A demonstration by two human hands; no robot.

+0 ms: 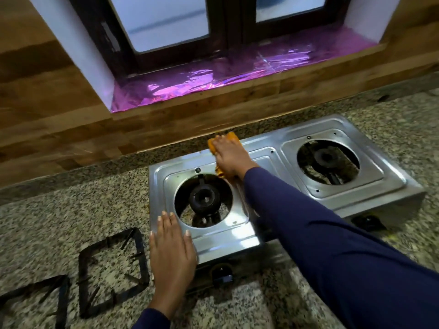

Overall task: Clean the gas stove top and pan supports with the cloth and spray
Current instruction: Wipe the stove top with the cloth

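Note:
A steel two-burner gas stove [268,160] sits on the speckled granite counter with both pan supports taken off. My right hand [231,156] presses an orange cloth [231,136] flat onto the stove's back edge, between the two burner openings. My left hand [172,252] lies flat, fingers straight, on the stove's front left corner. The left burner [203,198] and right burner [326,157] are bare. Two black square pan supports lie on the counter left of the stove, one [114,271] near my left hand, the other [45,298] at the frame's edge. No spray bottle is in view.
A wooden-panelled wall runs behind the stove, with a window sill [237,74] lined in shiny purple foil. Black control knobs [222,276] stick out of the stove's front. The granite counter [392,119] extends to the right and front.

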